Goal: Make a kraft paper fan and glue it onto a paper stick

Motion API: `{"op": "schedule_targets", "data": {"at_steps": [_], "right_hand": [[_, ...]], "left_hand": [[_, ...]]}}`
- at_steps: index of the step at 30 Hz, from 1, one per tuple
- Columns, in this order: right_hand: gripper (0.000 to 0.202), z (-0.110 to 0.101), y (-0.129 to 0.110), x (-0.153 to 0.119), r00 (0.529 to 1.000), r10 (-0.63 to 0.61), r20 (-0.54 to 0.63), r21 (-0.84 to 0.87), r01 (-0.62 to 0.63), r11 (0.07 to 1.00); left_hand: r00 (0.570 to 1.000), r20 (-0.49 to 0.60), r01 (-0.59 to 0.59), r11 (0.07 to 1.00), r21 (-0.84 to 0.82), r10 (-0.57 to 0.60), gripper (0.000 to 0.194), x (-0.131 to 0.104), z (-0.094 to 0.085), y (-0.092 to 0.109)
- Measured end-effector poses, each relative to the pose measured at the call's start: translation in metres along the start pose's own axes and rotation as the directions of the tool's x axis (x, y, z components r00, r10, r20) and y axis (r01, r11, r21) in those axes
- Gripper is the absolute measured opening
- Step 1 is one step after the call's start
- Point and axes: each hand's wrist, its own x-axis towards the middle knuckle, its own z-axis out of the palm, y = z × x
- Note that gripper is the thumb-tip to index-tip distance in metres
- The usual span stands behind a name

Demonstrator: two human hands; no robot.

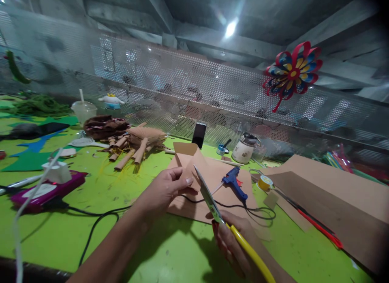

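Note:
My left hand (pixel 165 189) pinches a folded piece of brown paper (pixel 202 163) between thumb and fingers, above the middle of the green table. In my right hand (pixel 232 238) are yellow-handled scissors (pixel 209 200), whose blades point up and away, with the tip beside the paper. Beneath both lies a flat brown sheet (pixel 194 212). On that sheet, to the right of the scissors, rests a blue glue gun (pixel 234 183) with a black cord.
Rolled paper pieces (pixel 139 151), a purple power strip (pixel 48 189) and a plastic cup (pixel 84 110) are on the left. A phone (pixel 199 134) stands at the back. Rightward lie yellow tape (pixel 265 183), red-handled scissors (pixel 319 226) and large brown paper (pixel 328 185).

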Motion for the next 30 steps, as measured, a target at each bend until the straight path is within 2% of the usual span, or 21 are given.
{"op": "schedule_targets", "data": {"at_steps": [9,22,30], "right_hand": [[0.054,-0.002,-0.005,-0.003,1.000,-0.011,0.001,-0.005,0.011,1.000],[0.051,-0.001,0.006,-0.002,0.999,0.046,-0.021,0.076,-0.044,0.996],[0.056,-0.005,0.000,-0.001,0.999,0.040,0.025,0.034,-0.041,0.999]], "left_hand": [[0.995,0.084,0.046,0.997,0.058,-0.051,0.011,0.006,-0.009,0.002],[0.973,0.207,0.075,0.991,0.115,-0.098,0.011,0.016,-0.018,0.000],[0.971,0.201,0.088,0.973,0.215,-0.133,0.009,0.017,-0.021,0.000]]}}
